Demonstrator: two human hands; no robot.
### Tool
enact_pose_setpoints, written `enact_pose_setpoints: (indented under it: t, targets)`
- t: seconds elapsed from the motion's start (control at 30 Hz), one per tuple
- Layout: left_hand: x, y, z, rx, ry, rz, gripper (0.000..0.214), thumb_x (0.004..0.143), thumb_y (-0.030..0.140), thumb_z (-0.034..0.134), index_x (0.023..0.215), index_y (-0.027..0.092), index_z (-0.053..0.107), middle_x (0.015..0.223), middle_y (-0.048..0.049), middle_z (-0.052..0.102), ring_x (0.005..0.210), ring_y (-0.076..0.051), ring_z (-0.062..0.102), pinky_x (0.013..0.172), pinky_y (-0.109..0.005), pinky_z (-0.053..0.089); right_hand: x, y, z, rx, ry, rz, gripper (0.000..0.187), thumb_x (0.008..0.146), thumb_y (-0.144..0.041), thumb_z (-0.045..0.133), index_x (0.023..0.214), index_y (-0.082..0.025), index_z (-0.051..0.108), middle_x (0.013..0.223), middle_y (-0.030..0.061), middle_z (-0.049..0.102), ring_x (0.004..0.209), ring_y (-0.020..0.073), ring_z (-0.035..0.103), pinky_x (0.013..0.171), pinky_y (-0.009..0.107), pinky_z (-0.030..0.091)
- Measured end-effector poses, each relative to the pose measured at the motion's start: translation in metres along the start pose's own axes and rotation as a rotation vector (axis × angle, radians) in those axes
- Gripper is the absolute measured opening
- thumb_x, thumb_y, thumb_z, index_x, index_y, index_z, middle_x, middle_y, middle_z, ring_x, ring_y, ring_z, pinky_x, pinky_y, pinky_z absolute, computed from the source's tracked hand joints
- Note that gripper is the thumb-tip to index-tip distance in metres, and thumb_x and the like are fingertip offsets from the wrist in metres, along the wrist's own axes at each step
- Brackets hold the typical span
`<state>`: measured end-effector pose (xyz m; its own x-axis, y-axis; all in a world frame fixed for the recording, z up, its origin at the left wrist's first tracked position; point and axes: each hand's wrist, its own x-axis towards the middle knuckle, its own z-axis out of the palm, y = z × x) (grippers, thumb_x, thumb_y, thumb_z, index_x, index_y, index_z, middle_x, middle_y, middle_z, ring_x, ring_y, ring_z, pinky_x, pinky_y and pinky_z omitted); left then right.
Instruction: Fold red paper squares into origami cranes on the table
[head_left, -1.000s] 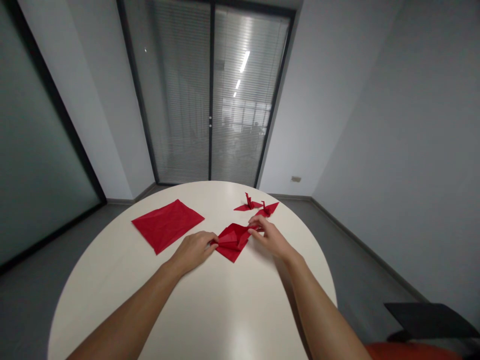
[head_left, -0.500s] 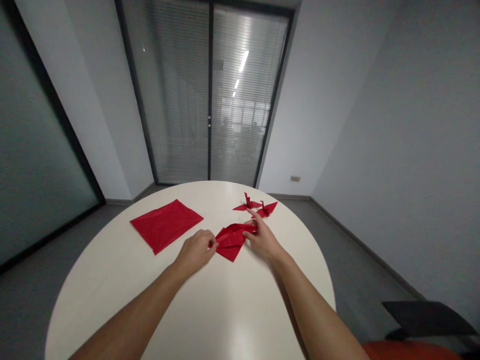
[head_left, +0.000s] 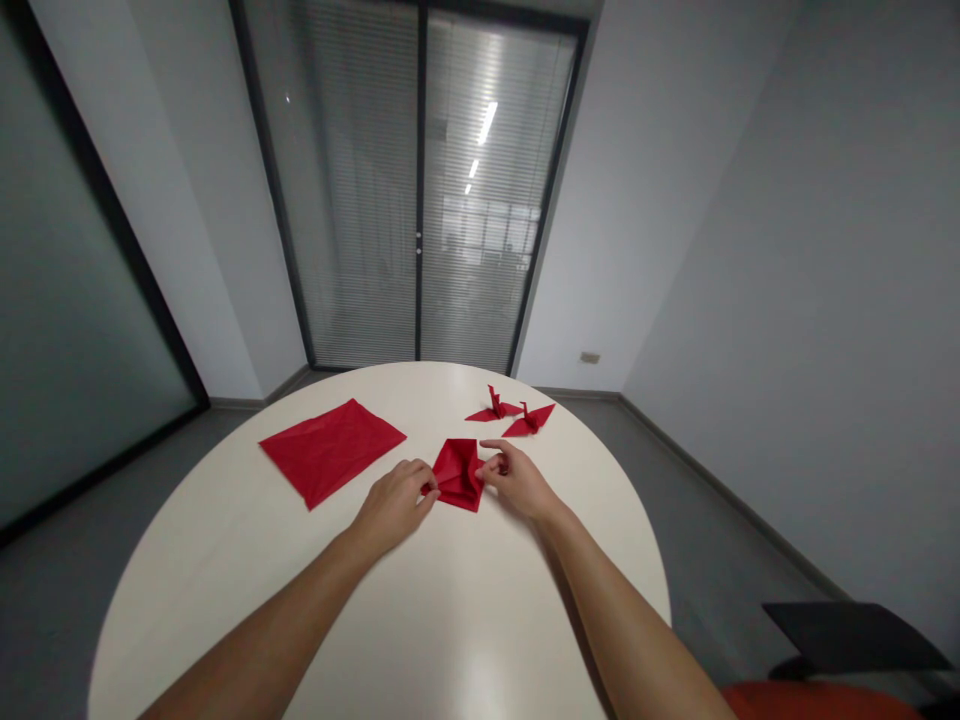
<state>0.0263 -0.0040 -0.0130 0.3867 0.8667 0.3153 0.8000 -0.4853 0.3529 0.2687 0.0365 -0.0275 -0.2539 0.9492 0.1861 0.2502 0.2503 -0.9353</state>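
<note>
Folded red paper [head_left: 452, 462] sits just below the center of the frame on the round white table [head_left: 420, 620], between the two hands. Left of it, a flat red sheet [head_left: 334, 450] lies as it did half a second ago. Next comes the left hand [head_left: 397, 500], its grip narrow, thumb and fingers pinching the paper's left corner, hardly moved. The paper itself has changed: its right part, earlier stretched out sideways, is now drawn inward and stands up, with a dark open pocket showing. The right hand [head_left: 521, 485] has shifted left; its grip is narrow too, thumb and curled fingers holding the paper's right edge, index finger extended leftward above it. Beyond that hand, the left crane [head_left: 496, 409] and the right crane [head_left: 531, 420] have kept their places, the right one now uncovered.
</note>
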Motion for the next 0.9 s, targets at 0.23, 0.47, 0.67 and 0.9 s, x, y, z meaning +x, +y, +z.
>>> enact_pose_setpoints:
  t: [0.23, 0.47, 0.67, 0.9]
  targets:
    - [0.000, 0.002, -0.001, 0.000, 0.003, -0.022, 0.014, 0.092, 0.022, 0.051, 0.084, 0.021, 0.063, 0.094, -0.0046, 0.066, 0.092, -0.021, 0.059, 0.077, -0.031, 0.044, -0.005, -0.012, 0.000, -0.113, -0.078, -0.023, 0.035, 0.082, -0.033, 0.069, 0.112, -0.015, 0.061, 0.092, 0.0051, 0.069, 0.081, 0.0179, 0.063, 0.077, 0.032, 0.049]
    - [0.000, 0.012, -0.006, -0.064, 0.002, -0.046, 0.020, 0.094, 0.037, 0.053, 0.102, 0.023, 0.064, 0.094, -0.0047, 0.070, 0.088, -0.022, 0.063, 0.074, -0.030, 0.043, -0.012, -0.027, 0.002, -0.340, -0.043, -0.031, 0.032, 0.084, -0.043, 0.069, 0.101, -0.017, 0.065, 0.089, 0.0051, 0.069, 0.076, 0.0182, 0.060, 0.069, 0.029, 0.045]
    - [0.003, 0.008, -0.006, -0.165, 0.065, -0.190, 0.036, 0.101, 0.034, 0.036, 0.131, 0.023, 0.051, 0.079, -0.0004, 0.071, 0.075, -0.020, 0.066, 0.066, -0.030, 0.042, -0.012, -0.026, 0.002, -0.462, -0.055, -0.031, 0.012, 0.086, -0.028, 0.063, 0.090, -0.017, 0.067, 0.081, 0.0054, 0.071, 0.068, 0.0179, 0.059, 0.064, 0.028, 0.042]
    - [0.010, -0.011, -0.001, -0.454, 0.090, -0.089, 0.030, 0.096, 0.029, 0.043, 0.112, 0.019, 0.067, 0.118, -0.0076, 0.070, 0.108, -0.021, 0.064, 0.092, -0.032, 0.048, -0.012, -0.032, -0.001, -0.519, -0.119, -0.108, 0.012, 0.085, -0.018, 0.061, 0.092, -0.019, 0.071, 0.087, 0.0062, 0.074, 0.074, 0.0219, 0.064, 0.068, 0.029, 0.043]
